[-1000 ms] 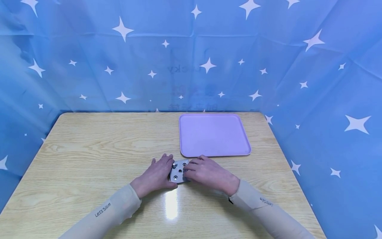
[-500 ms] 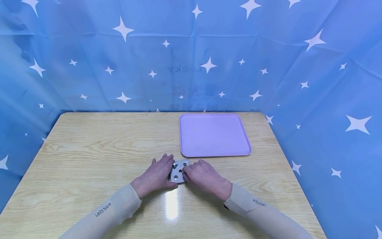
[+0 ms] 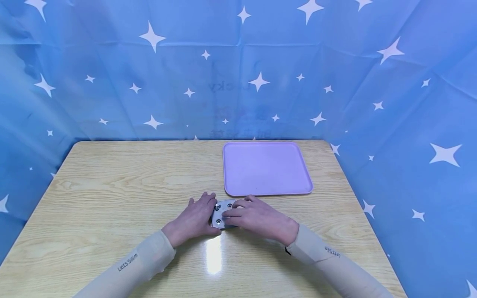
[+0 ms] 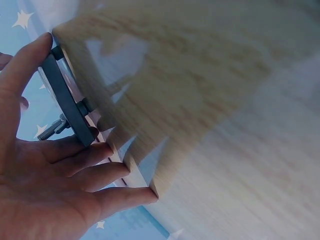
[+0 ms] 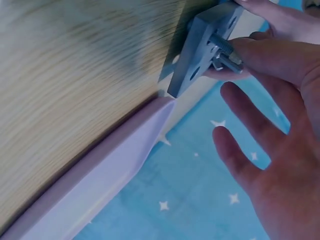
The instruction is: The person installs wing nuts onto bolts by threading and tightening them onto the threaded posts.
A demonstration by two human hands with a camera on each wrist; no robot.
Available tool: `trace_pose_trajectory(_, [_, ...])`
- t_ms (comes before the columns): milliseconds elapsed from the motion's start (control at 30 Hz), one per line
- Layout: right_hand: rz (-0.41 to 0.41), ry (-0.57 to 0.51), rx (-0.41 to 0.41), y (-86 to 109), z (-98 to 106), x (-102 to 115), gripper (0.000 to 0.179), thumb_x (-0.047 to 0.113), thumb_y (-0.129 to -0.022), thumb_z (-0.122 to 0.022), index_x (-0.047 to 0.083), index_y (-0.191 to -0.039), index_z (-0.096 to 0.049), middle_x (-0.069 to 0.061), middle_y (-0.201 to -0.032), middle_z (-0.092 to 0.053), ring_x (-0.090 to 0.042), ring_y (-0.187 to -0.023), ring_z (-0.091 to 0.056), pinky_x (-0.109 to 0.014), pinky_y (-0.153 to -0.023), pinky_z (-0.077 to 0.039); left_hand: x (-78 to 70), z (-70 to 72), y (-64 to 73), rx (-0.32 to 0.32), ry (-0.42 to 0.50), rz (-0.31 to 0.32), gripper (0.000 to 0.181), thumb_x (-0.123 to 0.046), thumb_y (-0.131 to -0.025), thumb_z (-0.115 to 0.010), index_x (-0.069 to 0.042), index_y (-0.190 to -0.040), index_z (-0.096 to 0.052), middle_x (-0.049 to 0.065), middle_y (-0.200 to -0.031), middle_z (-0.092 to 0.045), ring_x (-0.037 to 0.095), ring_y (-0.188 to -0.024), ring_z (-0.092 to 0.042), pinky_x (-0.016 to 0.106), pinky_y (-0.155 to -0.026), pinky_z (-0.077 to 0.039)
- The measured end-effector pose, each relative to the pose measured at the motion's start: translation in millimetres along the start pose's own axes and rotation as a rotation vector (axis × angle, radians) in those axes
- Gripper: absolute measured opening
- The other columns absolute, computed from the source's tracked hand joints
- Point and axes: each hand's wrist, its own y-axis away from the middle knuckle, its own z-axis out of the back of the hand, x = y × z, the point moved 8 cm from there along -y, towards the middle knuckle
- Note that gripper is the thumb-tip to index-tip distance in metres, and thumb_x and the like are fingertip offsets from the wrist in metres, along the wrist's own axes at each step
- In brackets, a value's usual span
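A grey metal plate (image 3: 219,216) with several round holes sits on the table, raised on short dark feet that show in the left wrist view. My left hand (image 3: 195,219) grips its left side between thumb and forefinger, the other fingers spread along the tabletop. My right hand (image 3: 257,219) reaches over the plate from the right; its thumb and forefinger pinch a small bolt (image 5: 220,42) at the plate's face, while two other fingers stand out straight. A second bolt (image 4: 51,129) juts from the plate near the left forefinger. The right fingers hide the plate's right part.
A flat purple tray (image 3: 266,167) lies just behind the plate, its near left corner close to it. Wood-grain table (image 3: 123,182) surrounds both. A blue curtain (image 3: 167,74) with white stars hangs behind the table and along its sides.
My right hand drew its fingers in and dipped at the plate's right side half a second ago; now the fingers extend further left over the middle. The left hand and plate stay put.
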Motion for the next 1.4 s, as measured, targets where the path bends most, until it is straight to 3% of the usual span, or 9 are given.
trace_pose_trajectory(200, [-0.020,0.015,-0.020,-0.6,-2,-2,0.024,0.022,-0.099,-0.069,0.029,-0.122,-0.073,0.015,-0.134,-0.066,-0.013,-0.120,-0.058,-0.034,-0.094,-0.048,0.8,-0.9,-0.2,0.005,-0.004,0.007,0.092,-0.044,-0.074,-0.092,0.009,-0.140,-0.054,0.027,-0.151,-0.048,0.050,-0.142,-0.042,0.077,-0.104,-0.038])
trace_pose_trajectory(500, [-0.105,0.087,-0.186,-6.5,-4,-4,0.008,0.025,-0.091,-0.078,0.023,-0.096,-0.072,0.011,-0.090,-0.071,-0.013,-0.081,-0.059,-0.030,-0.074,-0.044,1.0,-1.0,-1.4,0.006,-0.008,0.006,0.093,-0.045,-0.075,-0.091,0.009,-0.141,-0.053,0.026,-0.152,-0.048,0.049,-0.143,-0.041,0.076,-0.105,-0.038])
trace_pose_trajectory(633, [-0.167,0.016,-0.210,-11.0,-8,-5,0.010,0.025,-0.094,-0.076,0.018,-0.090,-0.070,0.009,-0.073,-0.066,-0.011,-0.063,-0.050,-0.025,-0.061,-0.037,0.6,-0.4,-1.3,0.002,-0.008,0.002,0.094,-0.045,-0.074,-0.091,0.010,-0.140,-0.053,0.027,-0.152,-0.048,0.050,-0.142,-0.042,0.076,-0.104,-0.038])
trace_pose_trajectory(767, [-0.216,-0.056,-0.216,-13.3,-10,-5,0.014,0.020,-0.095,-0.074,0.016,-0.084,-0.067,0.008,-0.066,-0.062,-0.009,-0.057,-0.047,-0.024,-0.055,-0.034,0.0,0.1,-1.1,-0.005,-0.005,-0.006,0.094,-0.043,-0.074,-0.092,0.010,-0.140,-0.053,0.028,-0.152,-0.048,0.051,-0.141,-0.042,0.077,-0.104,-0.038])
trace_pose_trajectory(900, [-0.260,-0.083,-0.182,-10.1,-11,-9,0.026,0.038,-0.097,-0.073,0.013,-0.105,-0.070,0.004,-0.080,-0.071,-0.013,-0.068,-0.059,-0.028,-0.063,-0.045,-0.6,0.6,-1.1,-0.015,-0.014,-0.017,0.093,-0.043,-0.073,-0.093,0.010,-0.139,-0.053,0.028,-0.151,-0.048,0.051,-0.140,-0.043,0.077,-0.102,-0.039])
trace_pose_trajectory(1000, [-0.256,-0.119,-0.118,-5.0,-10,-14,0.054,0.051,-0.094,-0.072,0.015,-0.134,-0.064,0.002,-0.111,-0.074,-0.019,-0.096,-0.067,-0.035,-0.080,-0.050,-0.7,0.8,-0.9,-0.020,-0.018,-0.024,0.093,-0.043,-0.073,-0.092,0.010,-0.139,-0.053,0.028,-0.151,-0.048,0.052,-0.140,-0.044,0.077,-0.102,-0.040])
trace_pose_trajectory(1067, [-0.208,-0.126,-0.084,-2.2,-9,-15,0.059,0.048,-0.093,-0.075,0.020,-0.144,-0.059,0.004,-0.130,-0.068,-0.020,-0.115,-0.063,-0.040,-0.090,-0.050,-0.5,1.0,-0.6,-0.020,-0.017,-0.025,0.092,-0.043,-0.074,-0.092,0.010,-0.139,-0.053,0.028,-0.151,-0.049,0.052,-0.140,-0.043,0.078,-0.101,-0.040])
trace_pose_trajectory(1233, [-0.045,-0.054,-0.033,1.2,-6,-6,0.046,0.023,-0.095,-0.075,0.031,-0.139,-0.062,0.013,-0.149,-0.055,-0.020,-0.130,-0.055,-0.043,-0.101,-0.049,0.1,1.6,-1.0,-0.014,-0.012,-0.020,0.092,-0.044,-0.074,-0.092,0.009,-0.139,-0.054,0.028,-0.151,-0.049,0.051,-0.141,-0.043,0.078,-0.102,-0.039])
trace_pose_trajectory(1400, [0.002,0.012,-0.016,2.1,-7,-3,0.030,0.023,-0.101,-0.065,0.031,-0.129,-0.069,0.016,-0.144,-0.059,-0.017,-0.127,-0.056,-0.039,-0.101,-0.048,-0.2,1.0,-1.1,-0.002,-0.011,-0.013,0.093,-0.044,-0.074,-0.092,0.009,-0.139,-0.054,0.027,-0.152,-0.048,0.051,-0.141,-0.042,0.077,-0.102,-0.039])
